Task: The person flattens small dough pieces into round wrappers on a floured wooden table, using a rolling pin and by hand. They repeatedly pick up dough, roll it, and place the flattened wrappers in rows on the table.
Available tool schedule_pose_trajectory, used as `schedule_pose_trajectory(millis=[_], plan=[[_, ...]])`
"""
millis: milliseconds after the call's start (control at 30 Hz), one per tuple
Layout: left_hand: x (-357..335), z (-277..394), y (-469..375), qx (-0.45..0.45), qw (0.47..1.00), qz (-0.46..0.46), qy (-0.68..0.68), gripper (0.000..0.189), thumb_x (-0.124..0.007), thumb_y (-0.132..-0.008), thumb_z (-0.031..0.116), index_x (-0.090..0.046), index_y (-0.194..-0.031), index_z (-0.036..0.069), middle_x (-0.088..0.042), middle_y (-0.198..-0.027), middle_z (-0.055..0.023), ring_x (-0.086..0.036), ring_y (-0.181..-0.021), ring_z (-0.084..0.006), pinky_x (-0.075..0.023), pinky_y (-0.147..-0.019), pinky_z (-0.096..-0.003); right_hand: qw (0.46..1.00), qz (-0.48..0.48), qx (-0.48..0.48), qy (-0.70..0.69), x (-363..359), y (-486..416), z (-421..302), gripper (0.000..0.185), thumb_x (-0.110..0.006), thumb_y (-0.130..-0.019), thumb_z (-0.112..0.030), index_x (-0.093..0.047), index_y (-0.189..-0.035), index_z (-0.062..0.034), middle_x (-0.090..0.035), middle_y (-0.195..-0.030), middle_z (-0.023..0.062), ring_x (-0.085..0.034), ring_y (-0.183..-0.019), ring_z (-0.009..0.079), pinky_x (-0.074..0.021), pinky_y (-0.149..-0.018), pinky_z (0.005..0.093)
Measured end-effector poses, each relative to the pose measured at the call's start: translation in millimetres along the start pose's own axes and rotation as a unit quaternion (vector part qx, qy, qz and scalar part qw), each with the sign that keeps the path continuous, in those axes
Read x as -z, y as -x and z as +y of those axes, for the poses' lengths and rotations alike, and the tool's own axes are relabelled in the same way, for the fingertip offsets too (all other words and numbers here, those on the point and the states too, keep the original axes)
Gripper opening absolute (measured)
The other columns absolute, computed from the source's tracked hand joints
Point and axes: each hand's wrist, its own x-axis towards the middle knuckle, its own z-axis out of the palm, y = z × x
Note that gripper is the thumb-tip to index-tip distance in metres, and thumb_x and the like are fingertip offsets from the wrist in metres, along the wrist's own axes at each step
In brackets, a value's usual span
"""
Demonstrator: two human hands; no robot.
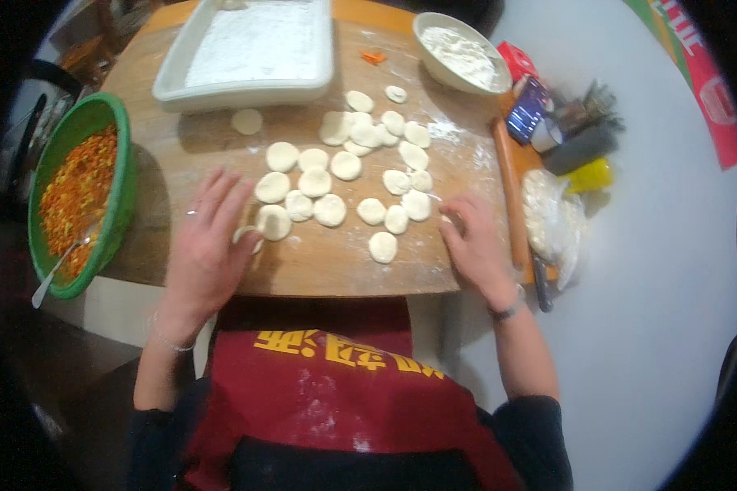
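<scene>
Many flattened dough rounds [330,210] lie on the floured wooden table [319,264], some touching or overlapping. My left hand [212,233] is at their left with fingers spread, its thumb over a dough round [249,239] that it partly hides. Whether the thumb presses on that round cannot be told. At the right side of the dough, my right hand [471,236] is low over the table with thumb and forefinger close together. A small pale bit [446,218] shows at those fingertips; what it is, and whether it is gripped, is unclear.
A green basin [126,184] of chopped orange-yellow filling with a spoon [58,270] stands left. At the back are a floury white tray [252,97] and a bowl of flour [460,55]. Right are a rolling pin [511,196], a phone [527,110], a knife [542,285] and plastic bags [549,215].
</scene>
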Motion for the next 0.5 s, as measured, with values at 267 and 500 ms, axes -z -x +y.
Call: schedule_pose_trajectory(millis=[267, 500], plan=[[-11, -19, -65, 0.077, 0.995, 0.042, 0.045, 0.045, -0.068, -0.091, 0.01, -0.055, -0.132, -0.002, -0.057, -0.13, -0.0274, -0.055, -0.122, -0.0447, -0.0471, -0.105, -0.0473, 0.997, -0.009, -0.075, -0.005, -3, -34, 15, 0.045, -0.05, -0.105, -0.02, -0.048, -0.143, 0.0039, -0.045, -0.152, 0.0275, -0.039, -0.144, 0.0416, -0.0301, -0.121, 0.0455], [-13, 4, -87, 0.133, 0.988, -0.024, 0.08, 0.04, -0.064, -0.097, 0.017, -0.056, -0.13, -0.004, -0.06, -0.123, -0.0273, -0.057, -0.115, -0.0442, -0.0477, -0.101, -0.0481, 0.995, -0.084, -0.062, 0.009, -47, -89, -26, 0.059, -0.046, -0.106, -0.027, -0.032, -0.151, 0.0086, -0.027, -0.16, 0.0322, -0.023, -0.151, 0.045, -0.0205, -0.125, 0.0483]])
